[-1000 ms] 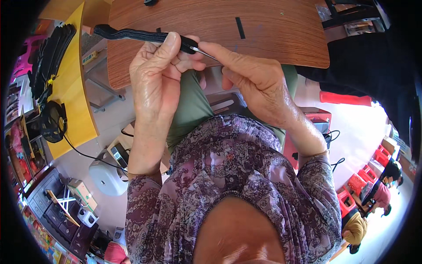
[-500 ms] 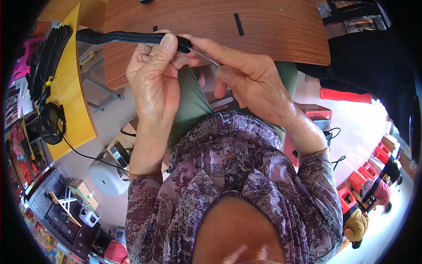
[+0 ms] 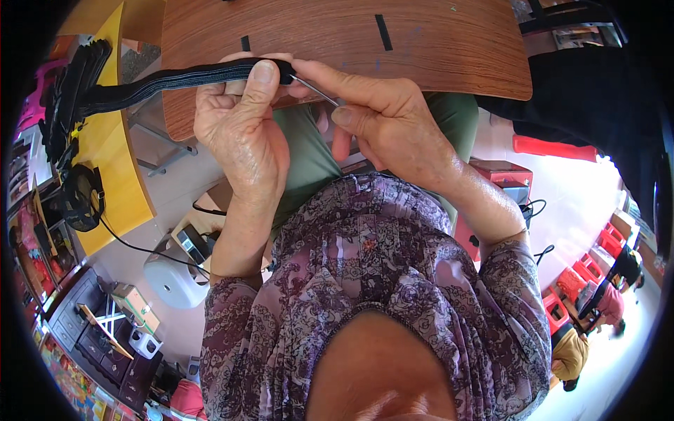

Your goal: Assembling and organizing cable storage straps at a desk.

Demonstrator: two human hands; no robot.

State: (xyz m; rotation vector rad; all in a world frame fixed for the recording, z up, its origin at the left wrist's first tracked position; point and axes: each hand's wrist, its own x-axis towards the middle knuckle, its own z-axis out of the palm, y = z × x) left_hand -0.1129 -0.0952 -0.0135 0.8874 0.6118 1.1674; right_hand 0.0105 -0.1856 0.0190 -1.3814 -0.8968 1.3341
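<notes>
A long black fabric strap [image 3: 179, 78] with pale lengthwise stitching stretches leftward from my hands. My left hand [image 3: 246, 126] is closed on it near its right end, the thumb pressing on top. In my right hand [image 3: 386, 116], thumb and forefinger pinch a thin metal pick [image 3: 316, 90]. Its tip meets the strap's right end; whether it has gone into the fabric I cannot tell. My right forefinger reaches up to that same end. The other right fingers curl below. Both hands are over the near edge of the brown wooden table [image 3: 456, 49].
A yellow table [image 3: 116, 189] at the left bears a pile of black straps [image 3: 74, 91] and a black mesh object [image 3: 81, 196] with a cable. Two black strips [image 3: 382, 32] lie on the wooden table. Red stools [image 3: 554, 312] and other people are at the far right.
The strap's left part has swung lower and reaches farther left, over the yellow table's pile. Both hands have shifted slightly left, still holding the strap and pick.
</notes>
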